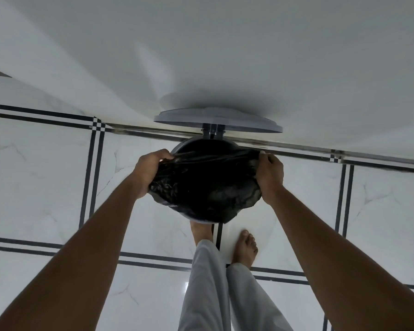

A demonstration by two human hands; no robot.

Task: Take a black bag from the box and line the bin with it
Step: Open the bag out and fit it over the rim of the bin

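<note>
Already you are at the lining step: in the head view your left hand (151, 169) and right hand (269, 173) stand apart, each gripping one side of the black bag (206, 189) and stretching its mouth between them. The bin (202, 140) sits under and just beyond your hands, its lid (216, 119) tipped up against the wall, your left foot apparently on its pedal. The bag looks draped over the near rim only. Next, you likely need to pull the far edge over the back rim.
</note>
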